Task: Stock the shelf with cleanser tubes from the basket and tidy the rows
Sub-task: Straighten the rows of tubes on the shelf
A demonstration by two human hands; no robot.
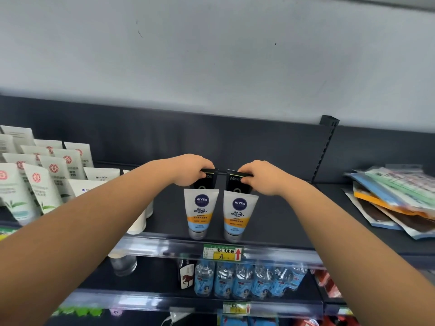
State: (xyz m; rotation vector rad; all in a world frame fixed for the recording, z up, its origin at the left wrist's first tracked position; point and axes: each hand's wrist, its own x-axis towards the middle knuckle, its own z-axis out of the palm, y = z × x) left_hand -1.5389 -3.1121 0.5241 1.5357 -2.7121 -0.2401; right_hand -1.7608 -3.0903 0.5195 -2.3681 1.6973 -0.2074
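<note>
- My left hand [190, 169] is clamped on the crimped top of the left black tube [208, 178]; my right hand [261, 176] pinches the right black tube [235, 182] likewise.
- Both tubes stand on the shelf [282, 220], just behind the white tubes [200, 208].
- Likely light, soft-bodied and slick. The flat crimp is the firmest hold; cap-down, they tip easily.
</note>
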